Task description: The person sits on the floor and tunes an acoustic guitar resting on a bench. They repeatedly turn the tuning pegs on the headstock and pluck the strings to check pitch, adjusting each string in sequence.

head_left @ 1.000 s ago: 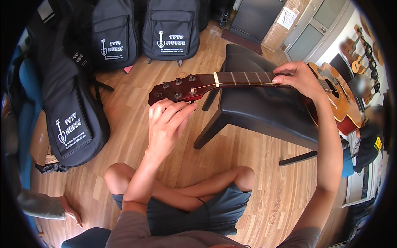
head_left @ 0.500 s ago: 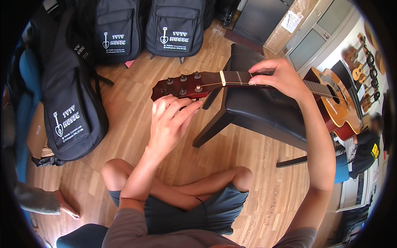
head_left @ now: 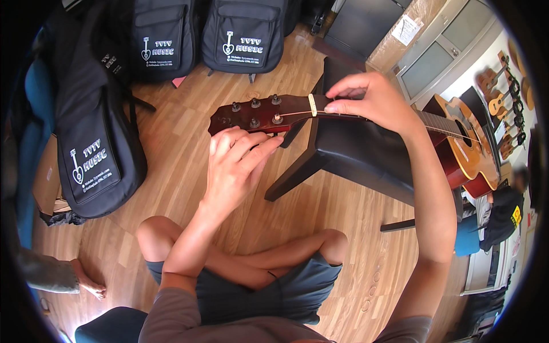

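An acoustic guitar point(head_left: 466, 148) lies across a black padded bench, its dark red headstock point(head_left: 242, 116) pointing left. Several metal string posts point(head_left: 255, 103) stand up from the headstock. One string point(head_left: 297, 113) runs from a near-side post over the pale nut point(head_left: 313, 104). My left hand point(head_left: 235, 157) is closed at the headstock's near edge, fingers curled about a tuning peg that they mostly hide. Just right of the nut, my right hand point(head_left: 377, 106) is over the neck, thumb and fingers closed on the string. Most of the neck is hidden behind this hand and forearm.
The black bench point(head_left: 366, 151) supports the guitar's neck. Black gig bags stand at the back point(head_left: 243, 37) and left point(head_left: 100, 148). Another person's bare foot point(head_left: 90, 281) is at lower left; a person in black point(head_left: 503, 214) sits far right. Small guitars point(head_left: 497, 103) hang on the wall.
My right hand has slid left along the neck, closer to the nut. The left hand stays at the headstock's near edge, and the view has shifted slightly.
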Tool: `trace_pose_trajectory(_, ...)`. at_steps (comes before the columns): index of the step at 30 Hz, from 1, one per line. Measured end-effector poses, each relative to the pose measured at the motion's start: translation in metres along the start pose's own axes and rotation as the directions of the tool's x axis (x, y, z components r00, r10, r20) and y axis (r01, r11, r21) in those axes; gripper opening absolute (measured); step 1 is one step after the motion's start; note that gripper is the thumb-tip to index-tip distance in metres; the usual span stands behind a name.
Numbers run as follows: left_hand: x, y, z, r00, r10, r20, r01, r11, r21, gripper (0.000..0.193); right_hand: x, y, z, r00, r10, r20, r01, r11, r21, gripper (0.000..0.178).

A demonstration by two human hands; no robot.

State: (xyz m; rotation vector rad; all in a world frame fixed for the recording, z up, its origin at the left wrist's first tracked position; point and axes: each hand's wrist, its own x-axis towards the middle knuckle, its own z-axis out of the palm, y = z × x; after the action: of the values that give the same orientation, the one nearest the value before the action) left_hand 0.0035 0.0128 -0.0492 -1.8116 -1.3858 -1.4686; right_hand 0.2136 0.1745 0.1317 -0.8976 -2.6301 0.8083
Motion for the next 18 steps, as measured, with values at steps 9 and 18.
trace_pose_trajectory(9,-0.004,-0.004,0.005,1.0,0.0,-0.019,0.0,1.0,0.009,0.038,0.009,0.006,0.039,0.935,-0.274,-0.225,0.23,0.952,-0.201,0.03)
trace_pose_trajectory(18,-0.007,-0.009,0.014,0.997,0.027,-0.073,-0.025,0.999,0.025,0.039,0.016,0.0,0.062,0.733,-0.646,-0.213,0.511,0.73,-0.454,0.02)
